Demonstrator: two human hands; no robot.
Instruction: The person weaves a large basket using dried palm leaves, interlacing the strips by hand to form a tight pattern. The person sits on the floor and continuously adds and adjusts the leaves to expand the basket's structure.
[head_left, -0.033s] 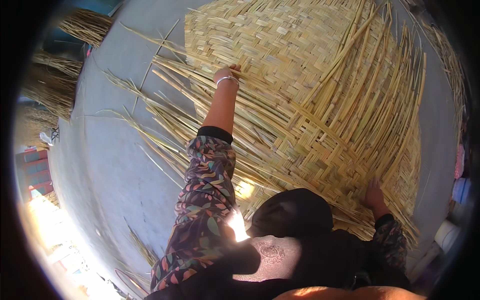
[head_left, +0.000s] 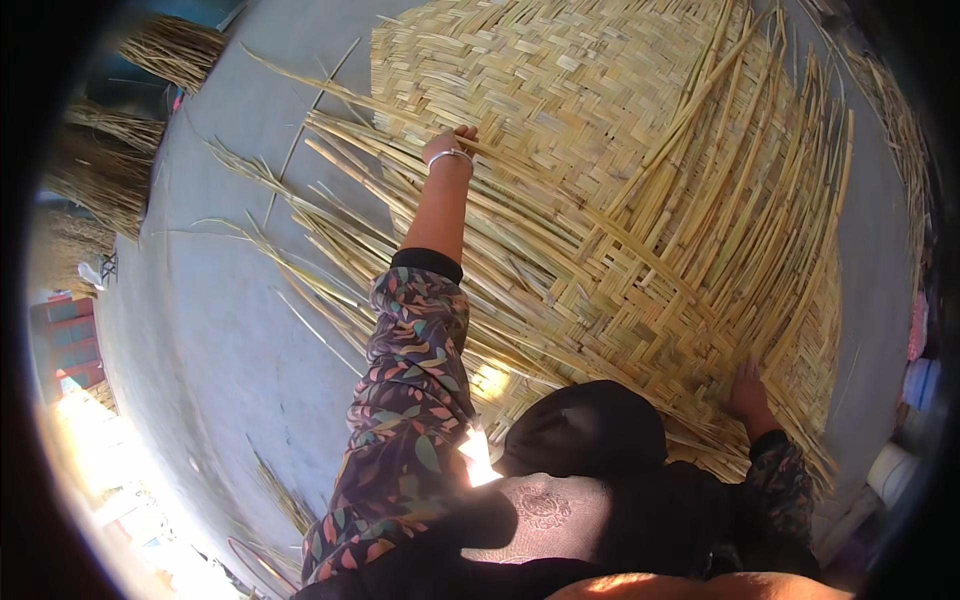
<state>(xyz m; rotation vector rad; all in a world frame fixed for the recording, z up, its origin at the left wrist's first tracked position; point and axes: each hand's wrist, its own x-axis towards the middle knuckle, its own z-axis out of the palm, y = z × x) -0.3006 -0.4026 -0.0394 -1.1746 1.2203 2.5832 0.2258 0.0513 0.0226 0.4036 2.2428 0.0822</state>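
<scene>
The left hand [head_left: 450, 143] is at the upper edge of the left strips [head_left: 520, 235], its fingers bent over them and touching; whether they are closed around any strip, I cannot tell. The right hand [head_left: 745, 390] rests on the lower right edge of the weave [head_left: 640, 285], fingers stretched out and pointing away from the body; its palm side is hidden, so I cannot tell if it holds anything.

The weave sits between the 2 hands, where 2 sets of strips cross. It lies to the right of the left hand and closer to the body; from the right hand it lies to the left and farther out. The right hand is the nearer of the 2. The left strips have their long axis running from upper left to lower right, passing under the left forearm; the right strips [head_left: 760, 200] run more steeply, fanning out toward the upper right.

All this lies on a mat [head_left: 540, 60], whose edges meet the grey floor [head_left: 210, 330]
</scene>
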